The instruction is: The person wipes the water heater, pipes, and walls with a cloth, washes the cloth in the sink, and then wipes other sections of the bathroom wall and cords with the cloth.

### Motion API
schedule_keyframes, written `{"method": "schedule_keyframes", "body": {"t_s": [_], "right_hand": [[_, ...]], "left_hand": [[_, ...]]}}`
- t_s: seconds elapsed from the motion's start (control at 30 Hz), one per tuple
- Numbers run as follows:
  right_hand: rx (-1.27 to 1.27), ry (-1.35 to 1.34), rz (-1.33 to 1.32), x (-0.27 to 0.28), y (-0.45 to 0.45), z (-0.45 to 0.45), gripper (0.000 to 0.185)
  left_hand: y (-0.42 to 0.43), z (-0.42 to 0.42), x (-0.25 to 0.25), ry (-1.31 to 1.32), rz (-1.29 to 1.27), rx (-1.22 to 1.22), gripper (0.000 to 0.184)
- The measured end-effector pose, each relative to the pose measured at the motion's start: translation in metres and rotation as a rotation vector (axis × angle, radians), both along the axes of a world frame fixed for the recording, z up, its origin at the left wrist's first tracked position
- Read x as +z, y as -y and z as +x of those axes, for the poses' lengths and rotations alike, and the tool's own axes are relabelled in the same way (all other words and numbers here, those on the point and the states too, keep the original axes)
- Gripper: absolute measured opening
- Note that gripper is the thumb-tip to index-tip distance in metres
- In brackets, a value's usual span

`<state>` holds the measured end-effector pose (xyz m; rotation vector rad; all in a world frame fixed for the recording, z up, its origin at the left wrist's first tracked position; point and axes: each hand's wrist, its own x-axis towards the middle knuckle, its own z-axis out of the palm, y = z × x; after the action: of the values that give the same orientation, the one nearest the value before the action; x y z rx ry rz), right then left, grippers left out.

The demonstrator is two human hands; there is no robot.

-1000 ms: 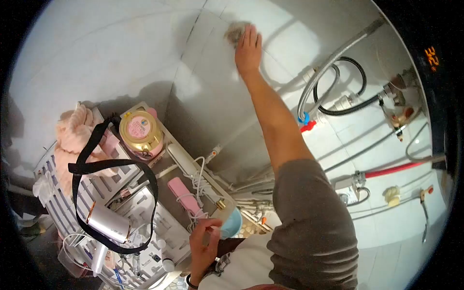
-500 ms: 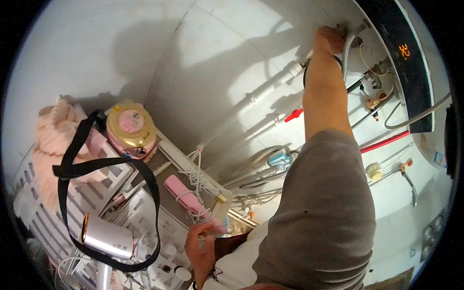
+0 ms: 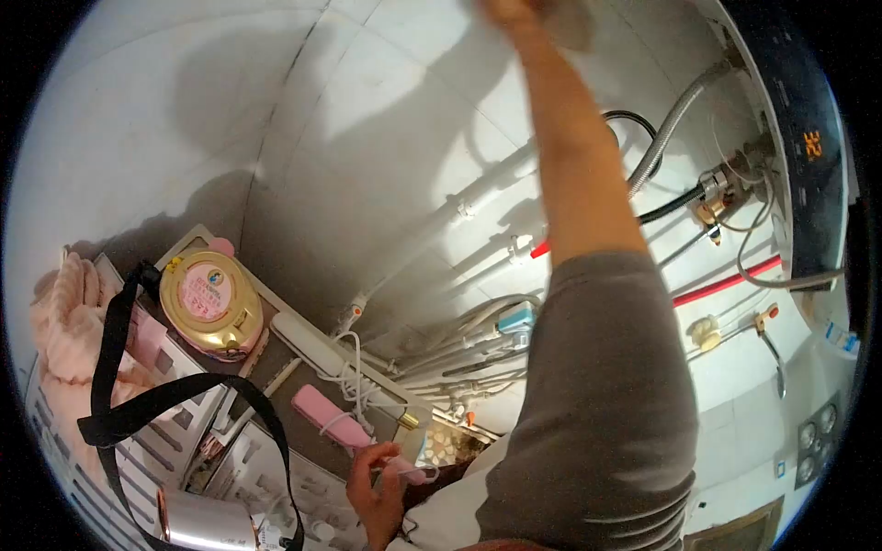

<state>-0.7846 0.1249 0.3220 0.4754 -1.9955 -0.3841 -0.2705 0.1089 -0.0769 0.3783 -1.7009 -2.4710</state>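
My right hand (image 3: 513, 11) is at the top edge of the view, partly cut off and smeared by motion, in front of the tiled wall (image 3: 404, 101). Beside it shows a blurred greyish shape that I cannot make out. The arm, in a grey sleeve (image 3: 597, 395), reaches up past the pipes. Low in the view my left hand (image 3: 375, 496) hangs with loosely bent fingers, apart, and nothing visible in them. It overlaps a pink hair-styling tool (image 3: 326, 413) wound with white cord, which lies on the rack; whether they touch I cannot tell.
A digital water heater panel (image 3: 808, 147) with a grey braided hose (image 3: 680, 110) and a red pipe (image 3: 735, 280) is at the right. A rack at the left bears a gold-and-pink round container (image 3: 211, 298), pink fluffy cloth (image 3: 78, 321) and hair dryer (image 3: 207, 519). A black strap (image 3: 184, 395) hangs in front.
My right hand has moved up and left, away from the hoses beside the heater. The view has shifted, and my left hand sits slightly lower in it.
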Motion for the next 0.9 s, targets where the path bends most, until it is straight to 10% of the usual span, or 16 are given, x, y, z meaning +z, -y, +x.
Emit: {"method": "schedule_keyframes", "body": {"t_s": [0.03,0.17,0.2,0.27,0.37,0.53,0.9], "right_hand": [[0.392,-0.137,0.183,-0.040,-0.013,-0.079,0.043],[0.076,-0.010,0.738,-0.157,-0.030,-0.096,0.048],[0.364,0.475,0.253,-0.152,-0.037,-0.088,0.049],[0.681,0.181,0.106,-0.115,-0.073,-0.146,0.048],[-0.065,-0.229,0.058,-0.008,-0.060,-0.060,0.050],[-0.320,-0.413,-0.043,0.084,-0.015,0.006,0.052],[0.452,-0.007,0.288,-0.083,0.086,-0.153,0.050]], "left_hand": [[-0.002,-0.002,0.006,0.005,0.024,0.017,0.042],[0.005,0.004,0.036,0.010,0.046,0.049,0.039],[0.007,0.006,0.040,-0.003,0.048,0.053,0.038],[0.008,0.008,0.041,-0.018,0.041,0.058,0.036],[0.008,0.009,0.040,-0.047,0.035,0.061,0.031],[0.011,0.001,0.037,0.056,-0.025,0.116,0.027],[-0.016,-0.017,0.032,0.057,-0.019,0.108,0.021]]}}
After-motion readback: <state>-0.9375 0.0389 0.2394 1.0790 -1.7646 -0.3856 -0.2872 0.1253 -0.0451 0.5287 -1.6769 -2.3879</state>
